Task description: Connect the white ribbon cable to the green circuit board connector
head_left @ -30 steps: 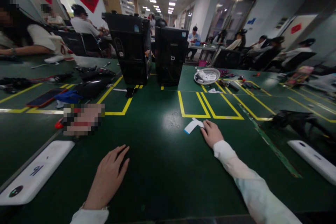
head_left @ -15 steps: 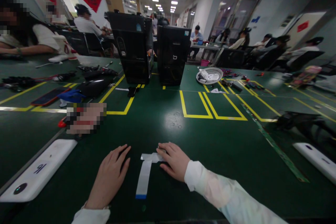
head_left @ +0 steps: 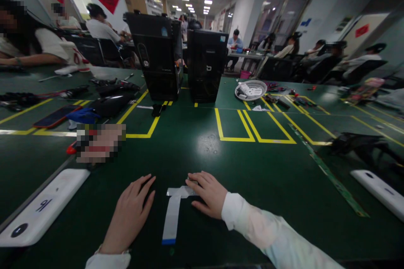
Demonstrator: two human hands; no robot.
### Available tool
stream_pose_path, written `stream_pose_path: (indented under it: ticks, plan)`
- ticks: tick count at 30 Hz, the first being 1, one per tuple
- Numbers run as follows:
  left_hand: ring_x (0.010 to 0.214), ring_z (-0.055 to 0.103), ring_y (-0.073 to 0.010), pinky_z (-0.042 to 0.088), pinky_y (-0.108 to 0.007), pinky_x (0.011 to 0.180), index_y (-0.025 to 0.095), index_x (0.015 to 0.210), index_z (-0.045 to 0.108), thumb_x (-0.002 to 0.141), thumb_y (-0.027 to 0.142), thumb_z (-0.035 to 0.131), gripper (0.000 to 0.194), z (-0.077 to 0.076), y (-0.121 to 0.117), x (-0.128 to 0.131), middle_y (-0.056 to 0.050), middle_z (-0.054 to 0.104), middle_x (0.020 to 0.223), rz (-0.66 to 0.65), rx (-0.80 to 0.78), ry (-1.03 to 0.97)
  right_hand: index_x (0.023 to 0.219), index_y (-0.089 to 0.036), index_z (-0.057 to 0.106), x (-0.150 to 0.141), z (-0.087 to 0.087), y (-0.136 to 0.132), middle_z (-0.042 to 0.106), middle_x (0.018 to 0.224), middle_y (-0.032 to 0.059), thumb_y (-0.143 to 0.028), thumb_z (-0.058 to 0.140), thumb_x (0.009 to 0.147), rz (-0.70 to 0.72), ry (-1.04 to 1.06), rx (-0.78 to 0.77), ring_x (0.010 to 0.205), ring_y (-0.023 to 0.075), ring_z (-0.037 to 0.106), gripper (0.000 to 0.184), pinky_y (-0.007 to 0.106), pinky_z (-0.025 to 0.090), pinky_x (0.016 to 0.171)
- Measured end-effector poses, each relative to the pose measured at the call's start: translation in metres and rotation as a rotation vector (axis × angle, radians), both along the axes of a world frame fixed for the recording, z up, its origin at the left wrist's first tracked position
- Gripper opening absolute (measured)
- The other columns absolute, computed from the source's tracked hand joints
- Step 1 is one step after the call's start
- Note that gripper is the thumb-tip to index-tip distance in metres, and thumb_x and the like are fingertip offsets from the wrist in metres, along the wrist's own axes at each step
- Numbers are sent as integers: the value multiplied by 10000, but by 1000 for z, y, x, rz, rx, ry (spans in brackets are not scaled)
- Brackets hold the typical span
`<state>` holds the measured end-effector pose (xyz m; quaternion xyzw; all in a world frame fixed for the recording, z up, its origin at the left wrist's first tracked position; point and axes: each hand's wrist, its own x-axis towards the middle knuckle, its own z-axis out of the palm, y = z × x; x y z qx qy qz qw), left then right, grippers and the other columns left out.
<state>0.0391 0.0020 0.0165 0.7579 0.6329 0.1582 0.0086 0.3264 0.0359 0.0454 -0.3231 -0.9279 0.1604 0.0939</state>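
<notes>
A flat white ribbon cable (head_left: 171, 218) lies on the green table, bent at a corner, with a blue strip at its near end. My right hand (head_left: 208, 193) rests at the cable's far right end, its fingers stretched over that end and covering part of it. The fingers look loosely spread rather than pinched. To the left of the cable, my left hand (head_left: 131, 210) lies palm down with fingers extended and thumb apart, touching only the table. A gap separates it from the cable.
Two black computer towers (head_left: 206, 67) stand at the back. A white basket (head_left: 251, 90) sits right of them. White devices lie left (head_left: 44, 210) and right (head_left: 378, 189), near a long green strip (head_left: 334, 180). Yellow tape marks the table (head_left: 208, 155). Other people sit around the room.
The view has shifted very slightly. Both hands and the ribbon cable stay in nearly the same places.
</notes>
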Motion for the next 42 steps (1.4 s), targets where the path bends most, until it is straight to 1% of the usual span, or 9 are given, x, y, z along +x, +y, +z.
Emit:
stream_pose_path:
  ticks: [4,7,10,16,19,23,31,38,42]
  plan:
    - [1242,495,-294,419,-518,1027,184,1324,534,927,447,359,507,2,0,1,-121,532,1362,10,-12,-18,1470,-127,304,14,-12,14,300,1530,127,-455,444,920,31,27,57,1396,239,270,655,437,235,1149]
    - [1240,500,-298,423,-522,1022,187,1322,538,922,449,366,508,3,0,1,-120,536,1363,15,-18,-24,1461,-120,317,49,-21,37,324,1511,158,-434,392,938,-121,51,167,1392,241,282,614,464,262,1131]
    - [1251,492,-307,420,-534,1020,186,1327,534,923,444,368,507,1,0,0,-125,528,1374,13,-31,-13,1412,-119,397,109,-27,63,385,1460,194,-419,376,931,-506,12,281,1367,287,316,567,520,278,1099]
    - [1271,472,-322,416,-550,1016,179,1341,519,920,452,369,523,-3,0,-3,-133,515,1388,1,-40,-8,1372,-35,429,257,-40,68,315,1451,305,-495,350,877,-1615,-81,292,1355,424,252,680,671,252,991]
    - [1265,479,-323,419,-550,1014,182,1343,517,919,452,368,525,-3,0,-3,-131,515,1389,14,-45,-4,1356,-4,444,304,-43,51,338,1406,355,-540,364,832,-1828,-19,359,1294,490,295,754,721,257,909]
    - [1246,498,-306,414,-524,1029,182,1329,531,921,439,369,509,0,0,1,-131,533,1366,-2,-11,0,1255,8,543,324,-43,41,487,1230,379,-550,370,797,-1852,-25,336,1164,532,405,741,735,293,804]
    - [1258,488,-312,416,-539,1023,175,1336,524,927,446,362,517,0,0,0,-136,524,1376,2,-24,-8,1224,-36,592,311,-45,34,509,1223,325,-544,370,810,-1790,-92,285,1162,497,437,692,667,333,851]
    - [1262,483,-314,408,-539,1030,177,1342,518,921,451,370,524,-1,0,0,-133,517,1384,4,-26,-9,1295,-63,549,289,-46,-3,554,1182,261,-558,281,865,-1507,-289,262,1089,422,528,709,552,433,863]
    - [1254,490,-303,409,-530,1033,191,1337,524,928,447,361,509,1,-1,2,-123,528,1373,9,-9,-21,1254,-94,569,278,-51,-27,579,1175,203,-505,313,865,-1265,-271,330,1125,352,532,620,487,433,953]
